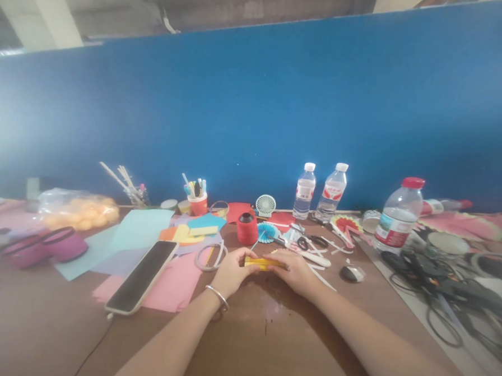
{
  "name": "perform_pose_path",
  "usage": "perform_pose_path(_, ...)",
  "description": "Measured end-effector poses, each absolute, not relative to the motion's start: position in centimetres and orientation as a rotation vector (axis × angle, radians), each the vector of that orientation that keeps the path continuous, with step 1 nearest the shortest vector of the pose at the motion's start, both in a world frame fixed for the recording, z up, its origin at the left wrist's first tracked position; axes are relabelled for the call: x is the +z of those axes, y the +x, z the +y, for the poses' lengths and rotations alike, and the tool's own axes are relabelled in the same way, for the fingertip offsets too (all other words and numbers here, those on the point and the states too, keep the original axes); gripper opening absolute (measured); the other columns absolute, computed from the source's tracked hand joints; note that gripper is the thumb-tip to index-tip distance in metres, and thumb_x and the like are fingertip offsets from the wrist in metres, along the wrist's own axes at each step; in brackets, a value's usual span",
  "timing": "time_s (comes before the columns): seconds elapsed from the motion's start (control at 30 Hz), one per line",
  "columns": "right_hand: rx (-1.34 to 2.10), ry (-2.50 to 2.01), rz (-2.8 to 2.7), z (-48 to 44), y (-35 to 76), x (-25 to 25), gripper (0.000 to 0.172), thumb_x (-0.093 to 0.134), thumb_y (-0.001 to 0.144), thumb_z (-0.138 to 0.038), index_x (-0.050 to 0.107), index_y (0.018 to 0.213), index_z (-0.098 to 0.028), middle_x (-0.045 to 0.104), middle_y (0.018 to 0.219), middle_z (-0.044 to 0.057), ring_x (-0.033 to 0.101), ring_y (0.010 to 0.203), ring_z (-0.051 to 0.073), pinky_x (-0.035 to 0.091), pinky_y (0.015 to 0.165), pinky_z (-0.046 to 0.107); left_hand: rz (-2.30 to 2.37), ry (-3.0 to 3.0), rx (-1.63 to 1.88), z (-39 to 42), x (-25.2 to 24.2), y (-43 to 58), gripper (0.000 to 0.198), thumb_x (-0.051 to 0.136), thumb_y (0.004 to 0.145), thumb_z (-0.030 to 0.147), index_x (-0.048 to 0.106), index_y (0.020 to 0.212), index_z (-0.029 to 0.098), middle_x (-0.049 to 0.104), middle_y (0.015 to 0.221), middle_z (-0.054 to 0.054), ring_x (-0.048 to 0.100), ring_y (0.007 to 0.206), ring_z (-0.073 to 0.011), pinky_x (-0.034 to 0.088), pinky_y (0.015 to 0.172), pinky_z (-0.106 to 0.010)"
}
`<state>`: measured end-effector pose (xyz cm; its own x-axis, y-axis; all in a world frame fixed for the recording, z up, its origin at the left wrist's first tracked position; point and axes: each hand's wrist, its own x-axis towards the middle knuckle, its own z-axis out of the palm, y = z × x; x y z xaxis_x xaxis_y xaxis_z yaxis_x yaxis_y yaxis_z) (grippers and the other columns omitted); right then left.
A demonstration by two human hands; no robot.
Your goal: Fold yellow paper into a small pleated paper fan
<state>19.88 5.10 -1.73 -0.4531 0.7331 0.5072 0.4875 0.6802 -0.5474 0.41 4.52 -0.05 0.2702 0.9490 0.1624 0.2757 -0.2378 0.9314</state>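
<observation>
Between both hands is a narrow yellow strip point(266, 263), which looks like folded paper with several layers. My left hand point(233, 270) pinches its left end, and a silver bangle circles that wrist. The other end is gripped by my right hand point(292, 271), whose fingers partly cover it. Just beyond the hands stands a red spool of thread point(247, 230). A blue pleated paper rosette point(268, 232) lies to the right of the spool. Near my right hand are black-handled scissors point(318, 242) and white paper strips point(322, 277).
Coloured paper sheets point(178, 282) and a phone point(143, 278) lie at left, with a roll of tape point(207, 258) nearer the hands. Two water bottles point(304, 193) stand by the blue partition point(238, 114). A larger bottle point(396, 218) and tangled black cables point(439, 282) occupy the right.
</observation>
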Motion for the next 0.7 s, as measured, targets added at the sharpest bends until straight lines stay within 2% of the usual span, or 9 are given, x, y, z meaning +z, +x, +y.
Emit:
perform_pose_path(0.13, 0.385, -0.936, -2.169, 4.99, 19.88, -1.55, 0.025, 0.045, 0.084, -0.027, 0.059, 0.103, -0.022, 0.064, 0.093, 0.004, 0.057, 0.085, 0.017, 0.042, 0.077, 0.03, 1.247, 1.879, 0.993, 4.48, 0.28, 0.17, 0.017, 0.06, 0.066, 0.028, 0.06, 0.078, 0.016, 0.056, 0.065, 0.002, 0.048, 0.059, -0.0117, 0.038, 0.056, -0.023)
perform_pose_path(0.27, 0.353, -0.925, -2.216, 4.84, 19.85, -1.32, 0.025, 0.041, 0.086, -0.026, 0.059, 0.103, -0.022, 0.066, 0.092, 0.004, 0.058, 0.086, 0.017, 0.042, 0.078, 0.03, 1.198, 1.977, 1.036, 4.74, 0.14, -0.08, 0.012, 0.059, 0.067, 0.026, 0.063, 0.075, 0.017, 0.06, 0.081, -0.002, 0.053, 0.073, -0.0147, 0.041, 0.066, -0.025)
perform_pose_path(0.37, 0.349, -0.945, -2.209, 4.85, 19.87, -1.4, 0.025, 0.042, 0.085, -0.026, 0.06, 0.102, -0.023, 0.066, 0.093, 0.003, 0.059, 0.086, 0.016, 0.043, 0.077, 0.029, 1.192, 2.023, 1.034, 4.78, 0.26, -0.21, 0.011, 0.06, 0.068, 0.025, 0.064, 0.074, 0.018, 0.06, 0.082, -0.003, 0.054, 0.077, -0.0156, 0.041, 0.071, -0.026)
perform_pose_path(0.53, 0.29, -0.987, -2.246, 5.22, 20.2, -1.8, 0.024, 0.043, 0.085, -0.026, 0.062, 0.099, -0.023, 0.068, 0.091, 0.002, 0.061, 0.082, 0.016, 0.045, 0.074, 0.028, 1.304, 2.174, 0.865, 4.54, 0.88, -0.37, 0.013, 0.058, 0.068, 0.028, 0.064, 0.076, 0.019, 0.06, 0.075, 0.0, 0.053, 0.069, -0.0148, 0.039, 0.065, -0.026)
perform_pose_path(0.7, 0.198, -1.063, -2.325, 5.45, 20.5, -1.85, 0.021, 0.046, 0.083, -0.027, 0.063, 0.095, -0.022, 0.068, 0.089, 0.003, 0.062, 0.077, 0.018, 0.045, 0.068, 0.028, 1.366, 2.232, 0.727, 4.55, 0.66, -0.51, 0.011, 0.057, 0.068, 0.029, 0.062, 0.071, 0.02, 0.059, 0.064, 0.002, 0.051, 0.062, -0.0142, 0.036, 0.058, -0.025)
